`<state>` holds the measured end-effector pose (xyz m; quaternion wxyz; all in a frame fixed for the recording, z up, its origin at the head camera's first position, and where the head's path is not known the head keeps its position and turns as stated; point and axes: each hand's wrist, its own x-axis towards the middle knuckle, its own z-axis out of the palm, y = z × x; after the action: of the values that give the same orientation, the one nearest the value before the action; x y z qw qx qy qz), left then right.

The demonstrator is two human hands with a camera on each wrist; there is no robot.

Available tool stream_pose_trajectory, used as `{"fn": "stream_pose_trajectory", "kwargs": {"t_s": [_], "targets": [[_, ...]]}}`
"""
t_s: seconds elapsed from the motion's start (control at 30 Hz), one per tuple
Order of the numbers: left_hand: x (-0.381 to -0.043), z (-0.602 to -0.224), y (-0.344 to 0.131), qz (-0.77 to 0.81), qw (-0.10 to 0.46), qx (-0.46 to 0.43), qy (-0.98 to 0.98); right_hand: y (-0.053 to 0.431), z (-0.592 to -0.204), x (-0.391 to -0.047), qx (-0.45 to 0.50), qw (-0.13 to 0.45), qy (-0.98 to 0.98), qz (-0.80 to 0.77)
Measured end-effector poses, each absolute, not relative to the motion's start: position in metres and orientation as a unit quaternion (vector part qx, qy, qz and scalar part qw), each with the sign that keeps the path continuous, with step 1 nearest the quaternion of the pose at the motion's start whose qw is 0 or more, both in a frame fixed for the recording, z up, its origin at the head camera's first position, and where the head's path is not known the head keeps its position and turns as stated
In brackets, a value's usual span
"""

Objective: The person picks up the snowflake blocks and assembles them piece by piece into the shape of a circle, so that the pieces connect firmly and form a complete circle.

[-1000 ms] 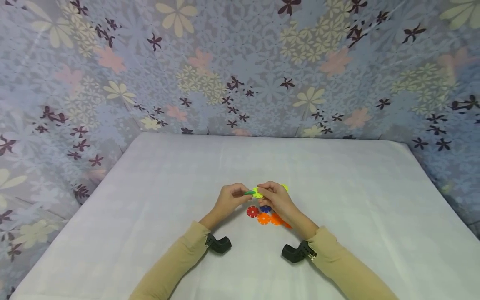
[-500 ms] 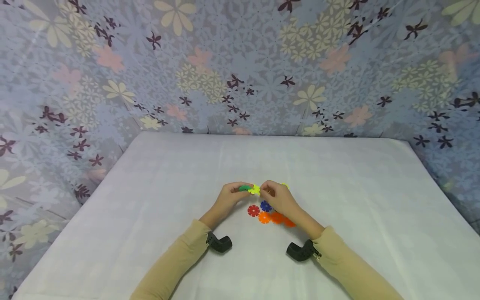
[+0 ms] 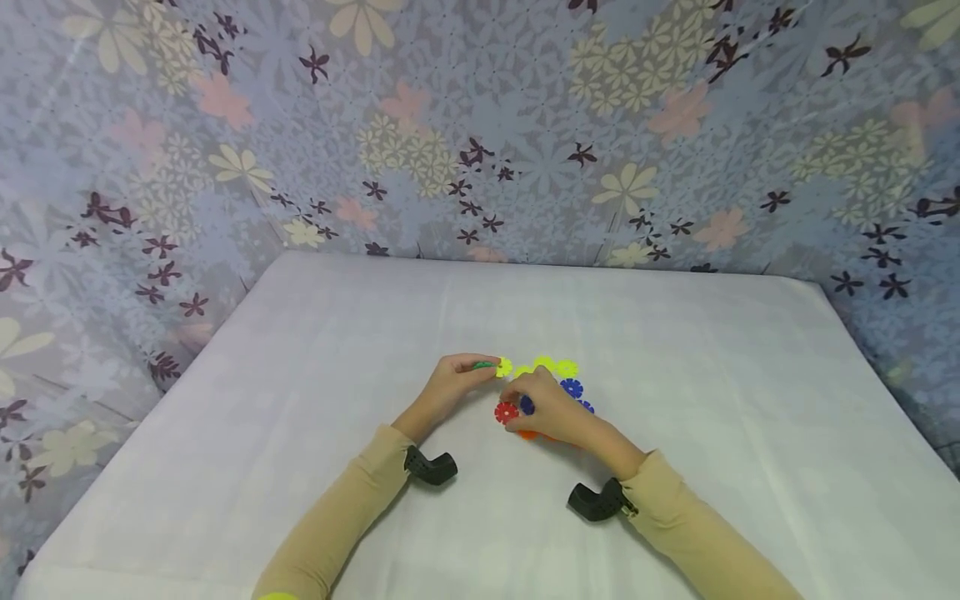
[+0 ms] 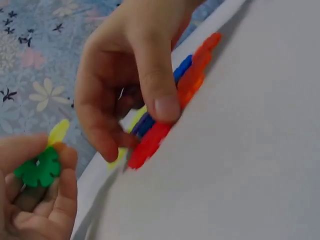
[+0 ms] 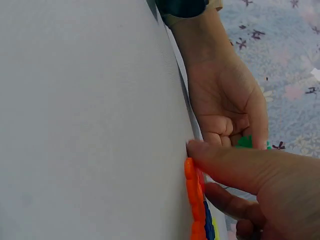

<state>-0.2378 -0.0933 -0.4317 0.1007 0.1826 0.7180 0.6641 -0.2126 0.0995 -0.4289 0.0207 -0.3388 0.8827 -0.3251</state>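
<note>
My left hand [image 3: 450,385] pinches a green notched plastic disc [image 4: 40,167] between thumb and fingers. A yellow notched disc [image 3: 504,367] is joined to its edge and sticks out past the fingertips. Low over the table, my right hand [image 3: 551,407] has its thumb and fingers apart around a red notched disc [image 3: 506,412], the fingertips right at its edges. The red disc lies flat on the white cloth. Beneath and beside the right hand are blue discs [image 3: 572,388] and orange discs [image 5: 195,200], partly hidden by it.
Several yellow discs [image 3: 567,367] lie just beyond the right hand. White cloth [image 3: 360,333] covers the table, and a flowered fabric [image 3: 480,133] hangs behind and at the sides. Each wrist carries a black camera mount [image 3: 596,502].
My right hand has let go of the yellow disc and come down to the red disc. The left hand keeps the joined green and yellow discs. The head view has tilted slightly down.
</note>
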Motion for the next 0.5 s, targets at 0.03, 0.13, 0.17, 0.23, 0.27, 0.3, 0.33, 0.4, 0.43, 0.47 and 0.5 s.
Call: {"fn": "stream_pose_trajectory", "kwargs": {"t_s": [0.03,0.13,0.17,0.23,0.27,0.3,0.33,0.4,0.43,0.47,0.5], "targets": [[-0.241,-0.436,-0.095,0.658,0.097,0.185,0.724,0.099,-0.429,-0.212,-0.346,0.022,0.882,-0.318],[-0.249,-0.445,-0.099,0.650,0.096,0.188,0.730,0.098,-0.430,-0.212,-0.350,0.023,0.880,-0.321],[-0.249,-0.445,-0.099,0.646,0.096,0.189,0.733,0.099,-0.431,-0.213,-0.352,0.022,0.877,-0.326],[-0.250,-0.445,-0.100,0.643,0.099,0.191,0.735,0.100,-0.433,-0.214,-0.357,0.016,0.869,-0.343],[-0.250,-0.446,-0.100,0.642,0.101,0.190,0.736,0.101,-0.433,-0.214,-0.363,0.011,0.862,-0.352],[-0.250,-0.446,-0.100,0.641,0.102,0.191,0.736,0.102,-0.434,-0.215,-0.369,0.009,0.856,-0.361],[-0.250,-0.446,-0.100,0.641,0.103,0.191,0.736,0.103,-0.435,-0.216,-0.376,0.007,0.849,-0.371],[-0.249,-0.446,-0.100,0.640,0.105,0.192,0.736,0.105,-0.436,-0.217,-0.391,0.007,0.832,-0.393],[-0.249,-0.446,-0.101,0.639,0.102,0.191,0.738,0.105,-0.436,-0.218,-0.396,0.006,0.824,-0.405],[-0.250,-0.446,-0.101,0.639,0.100,0.189,0.739,0.106,-0.436,-0.219,-0.396,0.006,0.817,-0.420],[-0.250,-0.446,-0.101,0.639,0.098,0.188,0.739,0.107,-0.436,-0.221,-0.389,0.007,0.809,-0.440]]}}
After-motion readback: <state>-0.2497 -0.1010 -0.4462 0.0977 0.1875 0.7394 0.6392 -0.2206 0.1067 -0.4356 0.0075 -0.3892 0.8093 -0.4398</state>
